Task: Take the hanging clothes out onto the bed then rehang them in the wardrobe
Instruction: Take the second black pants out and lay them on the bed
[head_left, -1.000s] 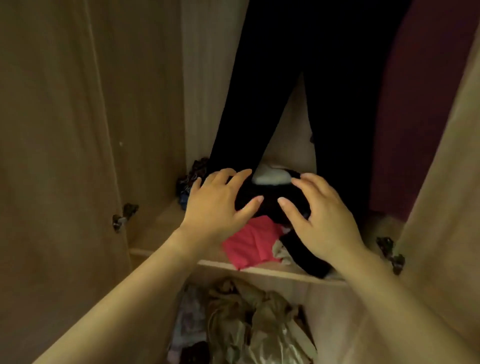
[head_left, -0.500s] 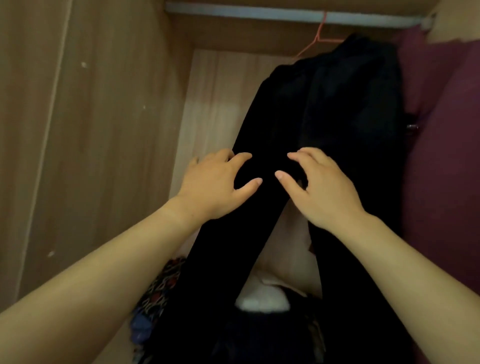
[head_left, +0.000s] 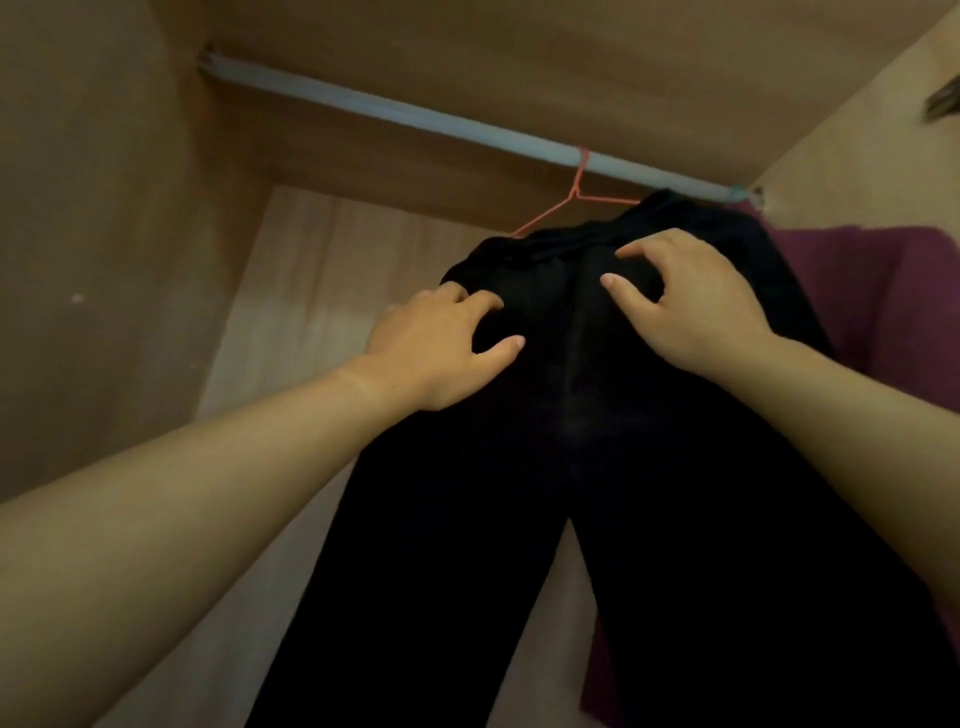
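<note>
Left hand (head_left: 441, 353) and right hand (head_left: 696, 306) laid on the upper part of a pair of black trousers (head_left: 597, 467), just below the waistband. The fingers of both are arched and spread, their tips on the cloth and the thumbs set apart. Whether any fabric is gathered under them cannot be told, since the dark cloth shows no folds. The trousers are draped over an orange wire hanger (head_left: 550, 213) hooked on the pale rail (head_left: 415, 117) inside the wardrobe (head_left: 104, 260), with both legs falling out of view below. A maroon garment (head_left: 883, 291) hangs just beside them on the right. The trousers appear soft, limp and fairly light, so they are likely to slide off the thin wire if pulled by the legs. The surer hold would be the hanger's neck under the hook, with the other hand supporting the waistband.
</note>
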